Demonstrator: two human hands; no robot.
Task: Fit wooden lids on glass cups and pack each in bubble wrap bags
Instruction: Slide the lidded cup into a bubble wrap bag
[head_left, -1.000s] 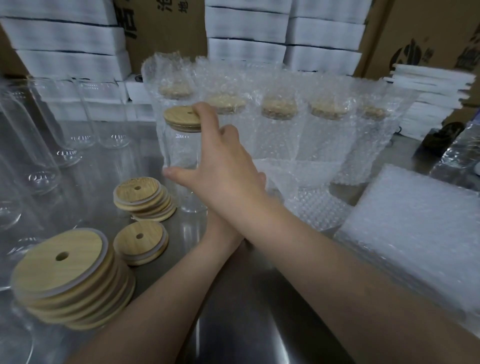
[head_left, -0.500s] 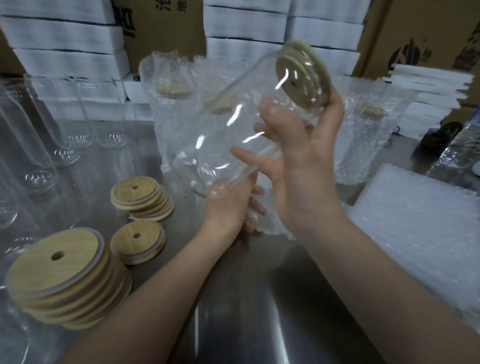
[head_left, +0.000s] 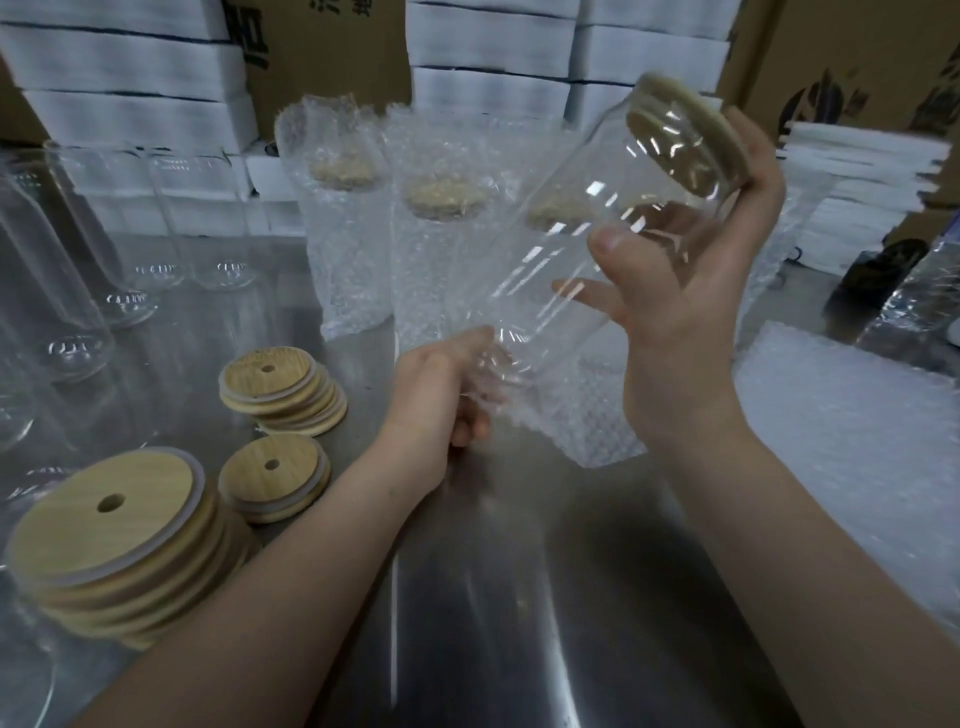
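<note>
The cup has left the table since a second ago and now hangs tilted in the air, its lid fitted and pointing up to the right. The right hand holds it, thumb on the near wall, fingers curled behind the lid end. The left hand grips the edge of a bag just under the cup's base. Lid stacks sit to the left, and packed cups stand behind.
</note>
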